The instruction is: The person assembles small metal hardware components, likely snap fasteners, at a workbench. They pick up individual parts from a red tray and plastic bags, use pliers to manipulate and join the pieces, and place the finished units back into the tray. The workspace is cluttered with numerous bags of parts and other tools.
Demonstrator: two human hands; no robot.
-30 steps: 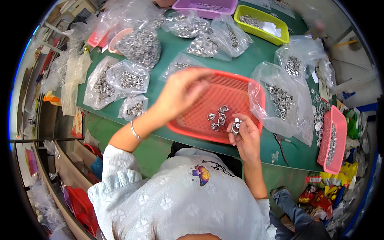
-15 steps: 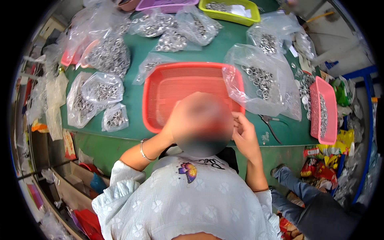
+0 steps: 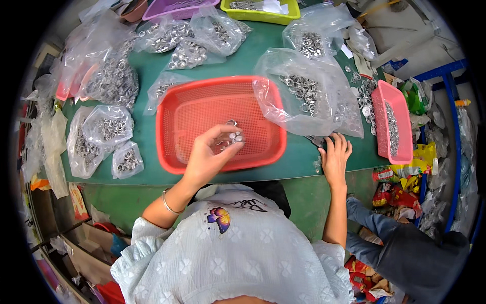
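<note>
My left hand point(image 3: 210, 152) is over the near part of a red mesh basket point(image 3: 167, 96). Its thumb and fingers curl round what looks like a small clear bag point(image 3: 237, 137) with shiny metal rings and discs in it. To the right, on the green table point(image 3: 217, 68), my right hand point(image 3: 335, 159) lies palm down with fingers apart. It covers the handles of a pair of pliers point(image 3: 316, 141), whose head shows beside the fingertips. A large clear bag of metal rings point(image 3: 304, 93) lies just beyond, lapping over the basket's right rim.
Several clear bags of metal rings point(image 3: 114, 129) lie left and behind. At the right edge stands a pink basket point(image 3: 395, 154) of metal parts, with loose pieces beside it. Purple point(image 3: 164, 12) and yellow-green trays point(image 3: 258, 16) stand at the back. A person's legs point(image 3: 374, 228) show at lower right.
My hands have parted. The right one has moved right onto the pliers; the left stays over the basket, its contents now visible where a blurred shape covered them. The whole view has shifted.
</note>
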